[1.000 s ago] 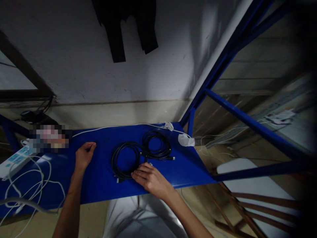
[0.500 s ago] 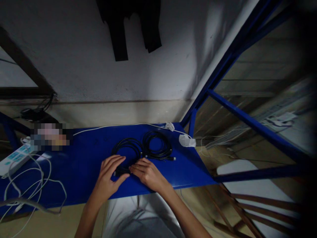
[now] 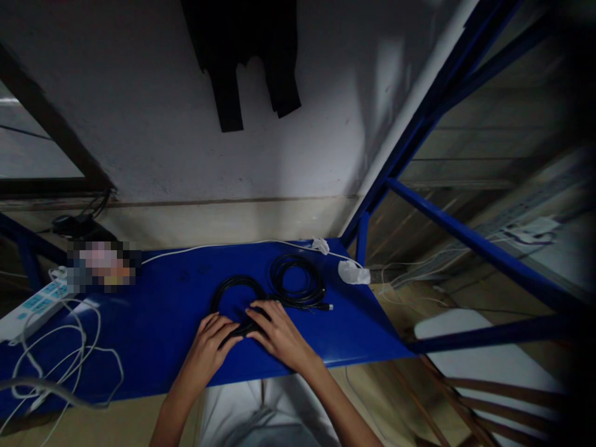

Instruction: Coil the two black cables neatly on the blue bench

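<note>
In comes the left hand (image 3: 212, 335) from its open hover, and now both it and the right hand (image 3: 275, 329) grip one coiled black cable (image 3: 237, 281)! A second coil (image 3: 300, 303) lies alongside.

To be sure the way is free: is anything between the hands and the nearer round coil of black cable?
Nothing visible: the bare left hand and right hand touch the front of the nearer round black cable coil. The farther round black cable coil lies beyond the right hand, not between.
</note>
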A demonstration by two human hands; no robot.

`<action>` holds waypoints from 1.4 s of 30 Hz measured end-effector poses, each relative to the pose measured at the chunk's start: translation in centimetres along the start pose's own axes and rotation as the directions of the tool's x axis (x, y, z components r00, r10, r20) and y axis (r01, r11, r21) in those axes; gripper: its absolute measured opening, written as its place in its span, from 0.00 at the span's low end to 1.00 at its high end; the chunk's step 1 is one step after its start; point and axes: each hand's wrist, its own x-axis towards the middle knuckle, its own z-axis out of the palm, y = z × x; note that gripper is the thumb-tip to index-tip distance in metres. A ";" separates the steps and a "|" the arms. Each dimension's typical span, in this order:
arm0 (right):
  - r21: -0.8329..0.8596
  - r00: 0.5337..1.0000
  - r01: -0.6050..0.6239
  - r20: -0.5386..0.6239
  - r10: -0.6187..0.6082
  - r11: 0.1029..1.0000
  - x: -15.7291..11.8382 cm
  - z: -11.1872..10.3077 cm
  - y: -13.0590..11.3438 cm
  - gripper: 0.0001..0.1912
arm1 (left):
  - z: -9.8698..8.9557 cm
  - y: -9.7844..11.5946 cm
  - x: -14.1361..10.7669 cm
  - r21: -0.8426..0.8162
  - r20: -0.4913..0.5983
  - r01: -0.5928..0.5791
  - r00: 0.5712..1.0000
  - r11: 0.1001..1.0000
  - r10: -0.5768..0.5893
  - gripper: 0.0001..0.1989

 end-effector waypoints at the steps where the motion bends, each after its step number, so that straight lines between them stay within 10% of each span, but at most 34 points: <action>1: -0.023 0.999 -0.037 -0.013 0.036 0.999 -0.2 -0.8 0.5 0.29 | 0.0 0.0 0.0 -0.001 -0.006 -0.001 1.000 1.000 0.001 0.12; 7: -0.247 0.979 -0.206 -0.049 0.200 0.947 -1.8 -3.9 5.4 0.44 | 0.1 -0.4 0.2 -0.002 -0.022 -0.015 1.000 1.000 0.015 0.12; 11: -0.313 0.966 -0.255 -0.047 0.254 0.915 -3.5 -4.0 7.6 0.32 | -0.2 -0.9 0.1 0.004 -0.032 0.006 0.999 1.000 -0.005 0.11; 17: -0.251 0.969 -0.247 -0.039 0.245 0.936 -4.4 -3.8 6.9 0.16 | -0.6 -1.8 -0.1 0.061 -0.102 0.025 0.995 0.998 -0.019 0.13; 26: -0.266 0.968 -0.242 -0.002 0.250 0.933 -5.1 -4.5 7.1 0.26 | -0.4 -2.0 -0.8 0.131 -0.153 0.075 0.987 0.988 -0.055 0.15; 42: -0.272 0.977 -0.190 0.044 0.210 0.943 -4.7 -6.3 7.2 0.11 | -0.2 3.5 0.2 -0.016 -0.201 0.028 0.979 1.000 -0.030 0.23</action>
